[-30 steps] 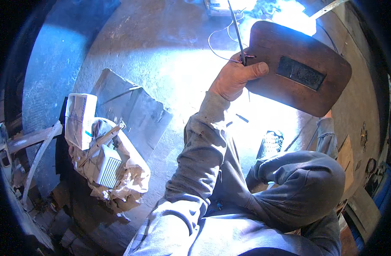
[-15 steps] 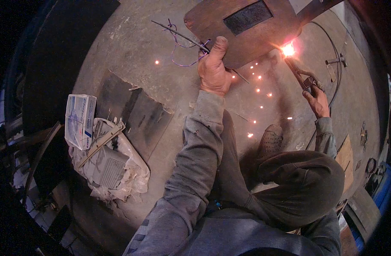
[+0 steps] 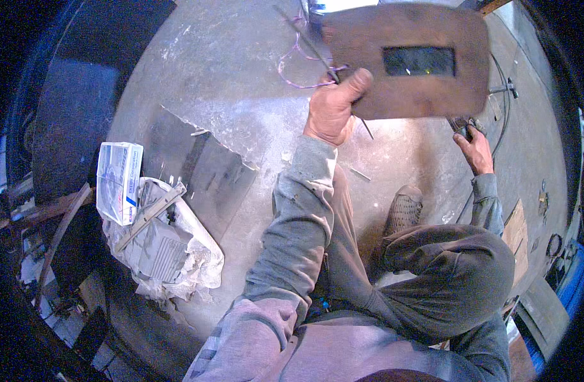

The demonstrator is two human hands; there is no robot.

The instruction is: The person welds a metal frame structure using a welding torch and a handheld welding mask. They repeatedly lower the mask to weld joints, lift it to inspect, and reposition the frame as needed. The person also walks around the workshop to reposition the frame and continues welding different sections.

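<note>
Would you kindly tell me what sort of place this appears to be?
Probably a welding workshop: the left hand holds a flat brown shield with a dark rectangular window, and a thin black cable lies on the stained grey floor.

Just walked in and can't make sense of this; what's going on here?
A person's left hand holds up a brown shield with a dark window, a thin dark rod passing by that hand. Their right hand grips a tool partly hidden behind the shield. Small bright glints show in the window. A white-and-blue box sits off to the left.
</note>
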